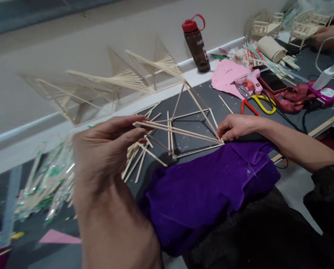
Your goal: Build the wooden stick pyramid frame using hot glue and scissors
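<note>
My left hand (pixel 105 149) is large in front, with thumb and forefinger pinching the near ends of thin wooden sticks (pixel 181 130). These slope down to a corner of a stick frame (pixel 200 150). At that corner my right hand (pixel 237 126) has its fingers closed on the frame; its fingertips are partly hidden. The frame stands on the dark table, with a square-looking base and sticks rising to a peak. Loose sticks (pixel 140 164) lie behind and below my left fingers. A purple cloth (pixel 200 194) lies just below the frame.
Stick models with fanned rows (pixel 122 80) stand along the wall. Wrapped sticks (pixel 49 179) lie left. A bottle (pixel 197 48), pink glue gun (pixel 253 80), pliers (pixel 258 104), phone (pixel 270 79) and power strip (pixel 325 92) are at the right. Another person's hand (pixel 328 37) is far right.
</note>
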A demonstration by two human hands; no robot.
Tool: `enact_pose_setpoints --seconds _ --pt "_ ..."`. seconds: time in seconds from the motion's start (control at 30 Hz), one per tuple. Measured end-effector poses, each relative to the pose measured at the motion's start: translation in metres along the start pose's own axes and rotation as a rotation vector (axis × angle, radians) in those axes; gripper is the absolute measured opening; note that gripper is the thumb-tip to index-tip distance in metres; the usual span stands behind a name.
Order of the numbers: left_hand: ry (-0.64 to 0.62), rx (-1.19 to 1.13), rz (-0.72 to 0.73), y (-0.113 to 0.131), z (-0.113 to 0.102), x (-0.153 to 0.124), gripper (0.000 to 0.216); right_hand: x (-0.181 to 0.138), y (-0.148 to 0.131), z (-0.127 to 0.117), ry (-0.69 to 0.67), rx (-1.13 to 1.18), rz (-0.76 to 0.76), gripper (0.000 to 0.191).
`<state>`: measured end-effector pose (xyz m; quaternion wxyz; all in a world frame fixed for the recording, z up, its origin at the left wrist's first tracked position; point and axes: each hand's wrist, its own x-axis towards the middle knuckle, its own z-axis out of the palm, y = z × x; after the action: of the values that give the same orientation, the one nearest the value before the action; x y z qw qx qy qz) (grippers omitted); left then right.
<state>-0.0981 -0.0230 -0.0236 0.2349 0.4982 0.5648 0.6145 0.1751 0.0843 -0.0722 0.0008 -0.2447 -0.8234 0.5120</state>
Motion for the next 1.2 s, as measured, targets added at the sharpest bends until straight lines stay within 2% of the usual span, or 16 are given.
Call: enact_pose_setpoints --seconds 0.17,0.3,0.83,0.9,1.07,1.2 --pt "-0.008 0.01 0.006 0.001 0.001 -0.001 0.025 0.001 0.001 -0.001 0.032 -0.119 -0.054 0.008" --pt "-0.008 0.003 0.007 0.003 0.002 -0.001 0.025 0.003 0.0 0.002 0.04 -0.13 -0.053 0.001" --pt "0.023 0.009 0.031 0.002 0.004 -0.002 0.021 0.002 -0.01 0.005 0.1 -0.233 0.003 0.004" --pt "0.02 0.011 0.009 0.002 0.003 -0.002 0.023 0.002 -0.007 0.005 0.104 -0.205 -0.005 0.006" --pt "0.005 0.021 -0.001 0.0 -0.001 -0.001 0.022 0.0 0.001 0.0 0.012 -0.006 0.02 0.017" --pt "0.013 0.021 -0.015 -0.004 -0.005 0.0 0.023 -0.002 0.001 -0.002 0.049 -0.082 -0.019 0.025"
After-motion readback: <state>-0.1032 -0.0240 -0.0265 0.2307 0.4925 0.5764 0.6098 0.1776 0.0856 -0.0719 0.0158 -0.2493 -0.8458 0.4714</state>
